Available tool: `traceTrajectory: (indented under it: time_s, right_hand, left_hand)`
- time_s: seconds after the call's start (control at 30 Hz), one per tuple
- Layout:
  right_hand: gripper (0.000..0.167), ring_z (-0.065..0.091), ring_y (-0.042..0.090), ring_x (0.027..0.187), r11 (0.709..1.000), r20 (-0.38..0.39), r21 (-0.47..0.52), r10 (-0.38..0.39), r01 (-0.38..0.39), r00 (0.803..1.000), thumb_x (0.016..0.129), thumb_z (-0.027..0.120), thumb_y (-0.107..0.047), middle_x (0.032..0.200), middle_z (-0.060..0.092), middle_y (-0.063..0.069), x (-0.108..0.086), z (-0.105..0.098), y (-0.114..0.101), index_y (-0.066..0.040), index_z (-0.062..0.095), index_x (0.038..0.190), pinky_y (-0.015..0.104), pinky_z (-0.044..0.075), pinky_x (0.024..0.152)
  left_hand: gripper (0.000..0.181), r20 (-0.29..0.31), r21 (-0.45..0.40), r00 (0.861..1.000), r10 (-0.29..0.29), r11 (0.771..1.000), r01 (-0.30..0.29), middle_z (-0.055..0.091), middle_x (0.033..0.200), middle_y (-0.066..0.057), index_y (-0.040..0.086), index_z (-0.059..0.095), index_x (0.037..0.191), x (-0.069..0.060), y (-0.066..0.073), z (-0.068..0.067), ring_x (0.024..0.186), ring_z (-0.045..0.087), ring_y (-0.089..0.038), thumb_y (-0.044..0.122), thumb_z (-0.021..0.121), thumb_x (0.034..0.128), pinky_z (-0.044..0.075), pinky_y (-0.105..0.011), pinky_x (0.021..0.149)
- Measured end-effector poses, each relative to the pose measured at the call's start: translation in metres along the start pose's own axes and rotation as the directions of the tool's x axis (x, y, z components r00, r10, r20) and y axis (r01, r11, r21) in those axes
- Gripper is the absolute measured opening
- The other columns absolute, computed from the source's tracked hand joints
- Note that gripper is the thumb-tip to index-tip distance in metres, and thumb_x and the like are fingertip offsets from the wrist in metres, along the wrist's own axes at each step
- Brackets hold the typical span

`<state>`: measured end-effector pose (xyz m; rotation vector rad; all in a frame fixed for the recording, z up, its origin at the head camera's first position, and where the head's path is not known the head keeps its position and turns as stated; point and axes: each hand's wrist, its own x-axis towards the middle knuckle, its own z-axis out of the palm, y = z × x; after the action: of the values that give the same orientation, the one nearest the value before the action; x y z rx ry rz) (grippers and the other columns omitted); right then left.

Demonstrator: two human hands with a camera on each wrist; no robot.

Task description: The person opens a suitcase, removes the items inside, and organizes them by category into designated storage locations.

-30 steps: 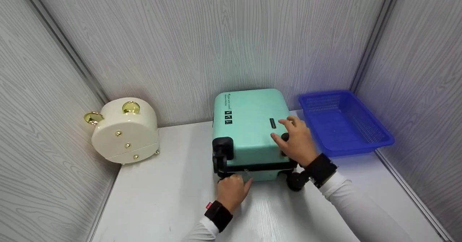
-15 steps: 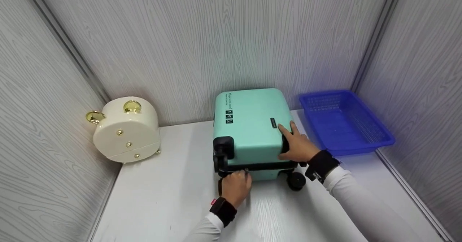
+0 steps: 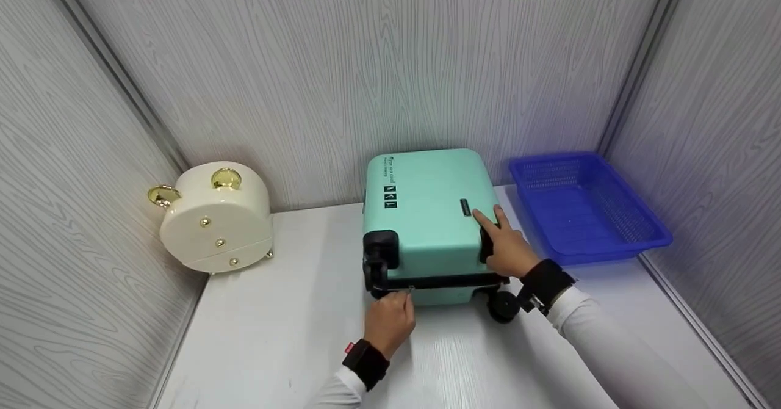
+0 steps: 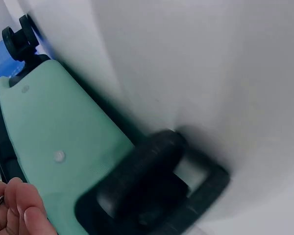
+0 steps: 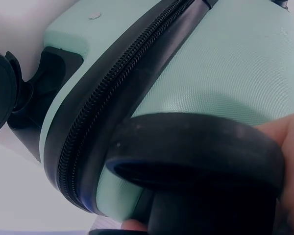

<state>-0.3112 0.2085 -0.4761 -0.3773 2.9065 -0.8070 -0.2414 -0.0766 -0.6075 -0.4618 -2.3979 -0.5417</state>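
A mint-green hard-shell suitcase (image 3: 436, 213) lies on its side, its wheeled end toward me. My left hand (image 3: 390, 323) is at the black zipper band (image 3: 454, 281) across that end, thumb and fingers pinching a small metal zipper pull (image 3: 412, 288). In the left wrist view, curled fingers (image 4: 24, 203) show a bit of metal between them. My right hand (image 3: 509, 250) rests on the near right corner with fingers spread over the shell, around a black wheel. That wheel (image 5: 196, 147) hides much of the hand in the right wrist view.
A blue plastic basket (image 3: 622, 253) stands right of the suitcase. To the left is a cream round box (image 3: 213, 226) with gold ears and knobs. Wood-grain panels (image 3: 390, 61) enclose the white table (image 3: 274, 336) at the back and sides. Another wheel (image 3: 503, 306) sticks out at the lower right.
My right hand has come down from above onto the suitcase's right corner. My left hand moved up to the zipper band, then shifted slightly left with the pull.
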Motion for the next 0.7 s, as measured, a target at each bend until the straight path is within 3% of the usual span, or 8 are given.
traceTrajectory:
  time_s: [0.27, 0.4, 0.53, 0.7]
  right_hand:
    - [0.108, 0.037, 0.02, 0.061, 1.0, -0.018, 0.005, -0.016, 0.017, 1.0, 0.081, 0.061, 0.016, 0.178, -0.001, 0.034, 0.004, 0.0, 0.002, -0.018, 0.022, 0.175, 0.033, 0.035, 0.057]
    - [0.109, 0.039, 0.02, 0.06, 1.0, -0.025, 0.007, -0.016, 0.016, 1.0, 0.08, 0.061, 0.017, 0.178, -0.001, 0.034, 0.004, -0.001, 0.001, -0.018, 0.022, 0.175, 0.032, 0.037, 0.057]
    - [0.111, 0.041, 0.02, 0.062, 1.0, -0.021, 0.011, -0.006, 0.006, 1.0, 0.078, 0.062, 0.018, 0.179, -0.001, 0.033, 0.005, 0.0, 0.0, -0.019, 0.022, 0.175, 0.031, 0.039, 0.057]
    - [0.111, 0.041, 0.021, 0.062, 1.0, -0.026, 0.005, -0.007, 0.007, 1.0, 0.077, 0.062, 0.018, 0.179, 0.0, 0.033, 0.005, -0.001, 0.001, -0.018, 0.023, 0.175, 0.031, 0.039, 0.056]
  left_hand:
    - [0.034, -0.044, 0.041, 0.997, -0.057, 0.997, 0.058, 0.061, 0.056, -0.008, 0.011, 0.063, 0.064, -0.007, -0.028, -0.02, 0.048, 0.063, -0.028, 0.013, 0.076, 0.0956, 0.05, -0.045, 0.043]
    - [0.038, -0.023, 0.061, 0.997, -0.076, 0.995, 0.078, 0.063, 0.057, -0.01, 0.011, 0.059, 0.059, -0.004, -0.038, -0.028, 0.049, 0.064, -0.03, 0.012, 0.075, 0.094, 0.05, -0.046, 0.043]
    - [0.037, -0.001, 0.052, 0.991, -0.134, 0.99, 0.134, 0.062, 0.055, -0.012, 0.01, 0.056, 0.056, -0.002, -0.051, -0.035, 0.049, 0.064, -0.032, 0.009, 0.073, 0.0892, 0.05, -0.047, 0.043]
    - [0.038, 0.036, 0.042, 0.976, -0.216, 0.976, 0.214, 0.061, 0.055, -0.01, 0.007, 0.06, 0.059, 0.011, -0.069, -0.04, 0.048, 0.06, -0.028, 0.009, 0.073, 0.0946, 0.047, -0.043, 0.043]
